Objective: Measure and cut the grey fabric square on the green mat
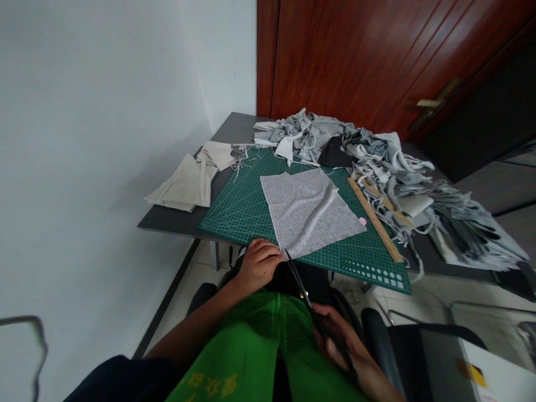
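Observation:
A grey knit fabric piece (307, 209) lies on the green cutting mat (234, 209), with soft wrinkles running across it. Its near corner reaches the mat's front edge, where my left hand (259, 263) pinches it. My right hand (341, 340) is wrapped around the dark handles of a pair of scissors (302, 287). The scissor tips touch the fabric's near corner, just right of my left fingers. Whether the blades are parted is too fine to make out.
A wooden ruler (374, 219) lies along the mat's right side, near a pink round piece (362, 221). Fabric scraps (310, 134) are heaped at the back and right. Folded cream cloth (184, 184) sits left, and stacked grey cloth (473, 229) far right on the dark table (167, 219).

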Motion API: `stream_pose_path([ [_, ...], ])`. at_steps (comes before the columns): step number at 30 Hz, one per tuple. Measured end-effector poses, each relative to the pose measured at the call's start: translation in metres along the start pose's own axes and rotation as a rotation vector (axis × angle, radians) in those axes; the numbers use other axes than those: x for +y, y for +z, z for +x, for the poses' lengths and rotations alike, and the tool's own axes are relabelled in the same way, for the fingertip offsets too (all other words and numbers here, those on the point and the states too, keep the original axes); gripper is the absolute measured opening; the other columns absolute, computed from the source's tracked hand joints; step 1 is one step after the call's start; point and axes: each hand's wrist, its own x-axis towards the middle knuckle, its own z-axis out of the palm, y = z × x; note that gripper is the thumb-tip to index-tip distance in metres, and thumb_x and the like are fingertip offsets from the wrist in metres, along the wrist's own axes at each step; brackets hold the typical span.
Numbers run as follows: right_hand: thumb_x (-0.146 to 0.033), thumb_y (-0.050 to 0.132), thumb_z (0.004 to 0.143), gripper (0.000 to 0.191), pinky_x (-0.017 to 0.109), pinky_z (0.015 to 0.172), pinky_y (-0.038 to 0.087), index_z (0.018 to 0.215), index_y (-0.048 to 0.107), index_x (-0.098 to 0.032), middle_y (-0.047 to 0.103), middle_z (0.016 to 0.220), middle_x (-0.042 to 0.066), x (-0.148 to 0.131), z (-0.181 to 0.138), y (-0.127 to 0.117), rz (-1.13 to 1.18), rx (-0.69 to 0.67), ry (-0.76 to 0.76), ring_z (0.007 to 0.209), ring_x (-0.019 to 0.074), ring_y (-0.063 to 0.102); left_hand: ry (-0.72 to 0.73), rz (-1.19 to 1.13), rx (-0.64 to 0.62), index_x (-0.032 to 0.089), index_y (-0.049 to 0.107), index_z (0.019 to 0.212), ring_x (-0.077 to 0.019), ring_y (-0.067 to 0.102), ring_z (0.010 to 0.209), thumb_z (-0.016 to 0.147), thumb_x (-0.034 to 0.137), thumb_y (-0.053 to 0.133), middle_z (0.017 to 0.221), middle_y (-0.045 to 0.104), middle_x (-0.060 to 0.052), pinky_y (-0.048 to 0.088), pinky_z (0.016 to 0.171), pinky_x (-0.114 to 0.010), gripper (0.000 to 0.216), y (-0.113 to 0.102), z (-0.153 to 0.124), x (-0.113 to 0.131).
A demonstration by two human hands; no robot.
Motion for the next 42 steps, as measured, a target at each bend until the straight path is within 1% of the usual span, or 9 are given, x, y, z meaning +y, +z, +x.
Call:
stream_pose_path([
  [4, -0.063, 0.077, 0.084, 0.065, 0.048, 0.11, 0.046, 0.139, 0.06, -0.033, 0.067, 0.137, 0.013, -0.003, 0.007, 0.006, 0.001, 0.023, -0.003, 0.13, 0.0313, 0.06, -0.01, 0.025, -0.021, 0.023, 0.073, 0.093, -0.0176, 0.071, 0.09, 0.097, 0.009, 0.063, 0.091, 0.078, 0.0, 0.052, 0.086, -0.038, 0.017, 0.0, -0.001, 0.0],
  [9, -0.063, 0.077, 0.084, 0.061, 0.047, 0.111, 0.045, 0.135, 0.063, -0.032, 0.068, 0.134, 0.012, 0.003, 0.009, 0.009, 0.005, 0.053, -0.017, 0.129, 0.0297, 0.061, -0.008, 0.049, -0.034, 0.025, 0.075, 0.09, -0.0176, 0.071, 0.091, 0.098, 0.013, 0.064, 0.091, 0.078, 0.0, 0.052, 0.087, -0.038, 0.018, 0.0, 0.001, 0.001],
  [11, -0.063, 0.078, 0.084, 0.06, 0.046, 0.109, 0.047, 0.134, 0.063, -0.032, 0.069, 0.133, 0.012, 0.006, 0.009, 0.01, 0.007, 0.063, -0.012, 0.123, 0.0285, 0.065, -0.001, 0.053, -0.035, 0.025, 0.075, 0.09, -0.0177, 0.07, 0.092, 0.099, 0.015, 0.065, 0.091, 0.079, 0.0, 0.052, 0.087, -0.038, 0.017, 0.0, 0.001, 0.001],
  [14, -0.061, 0.078, 0.084, 0.061, 0.044, 0.102, 0.052, 0.135, 0.062, -0.032, 0.072, 0.125, 0.012, 0.012, 0.007, 0.009, 0.001, 0.071, 0.003, 0.105, 0.0259, 0.07, 0.011, 0.045, -0.025, 0.024, 0.075, 0.089, -0.0178, 0.07, 0.091, 0.099, 0.016, 0.066, 0.09, 0.078, 0.0, 0.052, 0.087, -0.039, 0.016, 0.0, 0.002, 0.002],
  [16, -0.061, 0.078, 0.084, 0.062, 0.044, 0.098, 0.054, 0.136, 0.062, -0.031, 0.073, 0.12, 0.012, 0.016, 0.007, 0.007, 0.001, 0.073, 0.008, 0.098, 0.0255, 0.071, 0.012, 0.043, -0.028, 0.024, 0.074, 0.089, -0.0179, 0.07, 0.091, 0.099, 0.017, 0.066, 0.09, 0.078, 0.0, 0.052, 0.087, -0.039, 0.015, 0.0, 0.002, 0.002],
  [24, -0.062, 0.077, 0.084, 0.062, 0.045, 0.097, 0.053, 0.135, 0.062, -0.029, 0.074, 0.113, 0.012, 0.021, 0.007, 0.006, -0.027, 0.075, 0.004, 0.097, 0.0261, 0.07, 0.001, 0.057, -0.033, 0.025, 0.075, 0.087, -0.0175, 0.071, 0.091, 0.099, 0.019, 0.066, 0.089, 0.078, 0.001, 0.052, 0.089, -0.039, 0.016, 0.001, 0.0, 0.001],
  [31, -0.065, 0.079, 0.081, 0.066, 0.047, 0.097, 0.053, 0.134, 0.063, -0.03, 0.073, 0.099, 0.009, 0.027, 0.005, 0.007, -0.052, 0.119, 0.026, 0.094, 0.0276, 0.07, 0.0, 0.041, -0.038, 0.026, 0.076, 0.091, -0.0173, 0.07, 0.093, 0.098, 0.017, 0.067, 0.092, 0.078, 0.001, 0.052, 0.091, -0.039, 0.015, 0.0, 0.0, 0.002],
  [37, -0.066, 0.08, 0.079, 0.069, 0.044, 0.088, 0.055, 0.136, 0.061, -0.032, 0.073, 0.101, 0.009, 0.033, 0.006, 0.005, -0.019, 0.123, 0.049, 0.085, 0.0254, 0.069, -0.002, 0.049, -0.046, 0.027, 0.077, 0.091, -0.0173, 0.071, 0.093, 0.099, 0.017, 0.065, 0.091, 0.079, 0.001, 0.052, 0.091, -0.039, 0.017, 0.0, -0.001, 0.001],
  [42, -0.067, 0.081, 0.078, 0.072, 0.041, 0.083, 0.055, 0.136, 0.06, -0.029, 0.073, 0.111, 0.012, 0.032, 0.005, 0.008, 0.0, 0.13, 0.057, 0.089, 0.0262, 0.07, 0.011, 0.047, -0.055, 0.026, 0.076, 0.092, -0.0175, 0.07, 0.095, 0.097, 0.015, 0.068, 0.092, 0.079, 0.0, 0.051, 0.092, -0.039, 0.015, 0.001, -0.002, 0.0],
])
